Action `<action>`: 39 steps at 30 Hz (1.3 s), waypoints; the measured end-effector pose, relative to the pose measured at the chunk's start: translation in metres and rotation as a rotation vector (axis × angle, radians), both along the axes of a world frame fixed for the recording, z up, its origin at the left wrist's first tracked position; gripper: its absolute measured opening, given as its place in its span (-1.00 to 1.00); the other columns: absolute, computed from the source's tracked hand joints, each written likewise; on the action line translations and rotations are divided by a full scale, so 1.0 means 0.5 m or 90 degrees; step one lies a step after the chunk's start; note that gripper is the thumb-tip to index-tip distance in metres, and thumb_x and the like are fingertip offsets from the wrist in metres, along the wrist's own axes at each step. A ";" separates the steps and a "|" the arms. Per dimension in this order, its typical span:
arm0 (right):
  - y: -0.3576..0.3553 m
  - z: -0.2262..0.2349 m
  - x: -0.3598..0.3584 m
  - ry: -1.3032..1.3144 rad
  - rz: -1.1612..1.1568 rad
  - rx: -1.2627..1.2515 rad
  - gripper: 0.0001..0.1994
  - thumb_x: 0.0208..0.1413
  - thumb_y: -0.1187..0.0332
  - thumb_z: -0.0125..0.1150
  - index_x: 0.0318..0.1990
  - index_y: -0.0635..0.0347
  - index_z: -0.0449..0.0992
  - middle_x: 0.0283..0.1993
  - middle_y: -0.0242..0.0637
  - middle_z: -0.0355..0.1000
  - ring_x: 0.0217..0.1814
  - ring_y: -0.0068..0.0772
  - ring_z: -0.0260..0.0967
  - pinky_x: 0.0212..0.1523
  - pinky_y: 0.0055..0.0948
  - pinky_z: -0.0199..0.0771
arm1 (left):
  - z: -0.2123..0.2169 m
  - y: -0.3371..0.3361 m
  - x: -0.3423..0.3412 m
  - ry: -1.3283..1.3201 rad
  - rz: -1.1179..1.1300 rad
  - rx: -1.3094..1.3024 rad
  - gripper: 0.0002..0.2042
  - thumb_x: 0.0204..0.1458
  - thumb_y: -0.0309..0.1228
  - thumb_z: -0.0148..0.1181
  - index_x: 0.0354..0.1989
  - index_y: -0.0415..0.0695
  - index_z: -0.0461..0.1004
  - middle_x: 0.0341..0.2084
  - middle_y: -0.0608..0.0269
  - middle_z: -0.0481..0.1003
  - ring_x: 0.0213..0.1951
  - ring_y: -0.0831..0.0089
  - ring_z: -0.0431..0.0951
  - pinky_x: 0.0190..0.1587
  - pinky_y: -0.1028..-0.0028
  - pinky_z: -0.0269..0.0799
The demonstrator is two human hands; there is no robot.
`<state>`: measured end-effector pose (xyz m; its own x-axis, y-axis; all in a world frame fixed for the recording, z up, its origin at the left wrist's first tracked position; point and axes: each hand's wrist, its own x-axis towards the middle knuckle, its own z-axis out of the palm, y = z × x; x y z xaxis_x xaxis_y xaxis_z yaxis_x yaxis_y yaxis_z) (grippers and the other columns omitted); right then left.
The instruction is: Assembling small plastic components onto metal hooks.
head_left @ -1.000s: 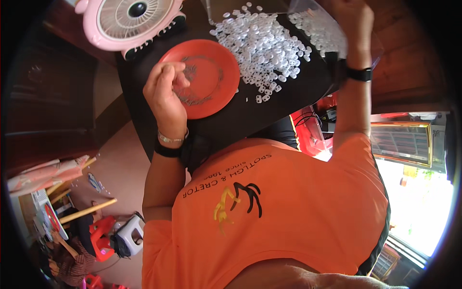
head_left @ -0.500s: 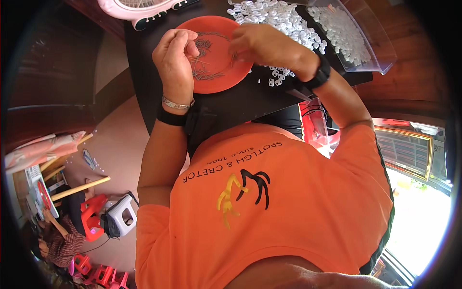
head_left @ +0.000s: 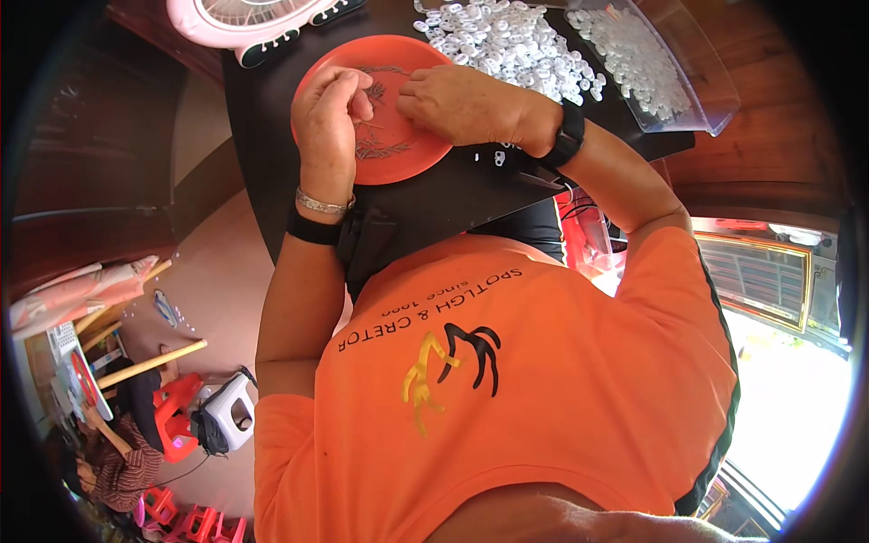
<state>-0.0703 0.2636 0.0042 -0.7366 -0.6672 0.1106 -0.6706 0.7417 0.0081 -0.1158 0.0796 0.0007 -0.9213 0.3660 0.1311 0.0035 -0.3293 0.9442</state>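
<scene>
A round orange-red plate (head_left: 398, 167) lies on the black table, with small dark metal pins that look like nails (head_left: 378, 147) scattered over it. Above the plate's left side is my left hand (head_left: 331, 109), its fingers curled and thumb pressed in; whatever they hold is too small to make out. My right hand (head_left: 466, 104) reaches over the plate's right side, fingertips bent down and close together near its middle. What is between those fingertips is hidden. Beyond my right hand spreads a heap of small white plastic clips (head_left: 507, 41).
A clear plastic bin (head_left: 692, 100) at the far right holds many more white pieces (head_left: 625, 63). At the far left edge of the black table (head_left: 262, 118) stands a pink fan-like object (head_left: 226, 18). Several stools (head_left: 231, 412) stand on the floor at lower left.
My right hand has moved left, towards the plate's middle and closer to my left hand. My left hand stays curled in nearly the same place. The whole view has shifted slightly.
</scene>
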 end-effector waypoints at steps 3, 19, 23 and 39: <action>0.001 0.004 0.002 -0.053 -0.031 -0.140 -0.92 -0.03 0.46 0.06 -0.36 0.24 0.38 -0.36 -0.19 0.38 -0.23 -0.12 0.34 -0.21 -0.28 0.38 | -0.003 0.001 0.003 0.017 -0.015 -0.027 -0.81 0.07 -0.45 -0.01 -0.47 -0.28 0.47 -0.67 0.32 0.38 -0.60 0.60 0.33 -0.51 0.62 0.21; 0.089 0.092 0.037 0.004 -0.214 -0.261 -0.89 -0.02 0.49 0.24 -0.30 0.26 0.50 -0.43 -0.26 0.43 -0.35 -0.32 0.45 -0.37 -0.43 0.43 | -0.006 -0.003 -0.001 0.028 -0.041 -0.086 -0.78 0.11 -0.38 -0.05 -0.40 -0.23 0.49 -0.62 0.34 0.40 -0.53 0.60 0.37 -0.40 0.61 0.25; 0.108 0.058 0.087 -0.120 -0.349 -0.219 -0.87 -0.02 0.34 0.26 -0.32 0.14 0.53 -0.48 -0.28 0.45 -0.42 -0.38 0.43 -0.38 -0.44 0.40 | 0.000 0.003 0.006 0.021 -0.030 -0.043 -0.80 0.07 -0.42 0.00 -0.48 -0.28 0.48 -0.68 0.32 0.39 -0.59 0.59 0.35 -0.50 0.61 0.23; 0.067 0.053 0.090 -0.238 -0.395 -0.515 -0.85 0.08 0.39 0.22 -0.22 0.22 0.57 -0.38 -0.38 0.51 -0.34 -0.60 0.40 -0.28 -0.59 0.39 | -0.015 0.009 0.008 0.044 -0.131 -0.087 -0.80 0.09 -0.42 0.00 -0.46 -0.26 0.49 -0.67 0.34 0.40 -0.60 0.61 0.35 -0.50 0.61 0.23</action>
<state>-0.0250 0.2971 0.0309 -0.9988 0.0023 0.0489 -0.0358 0.6454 -0.7630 -0.1120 0.0839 -0.0068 -0.8159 0.5640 0.1274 0.0159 -0.1984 0.9800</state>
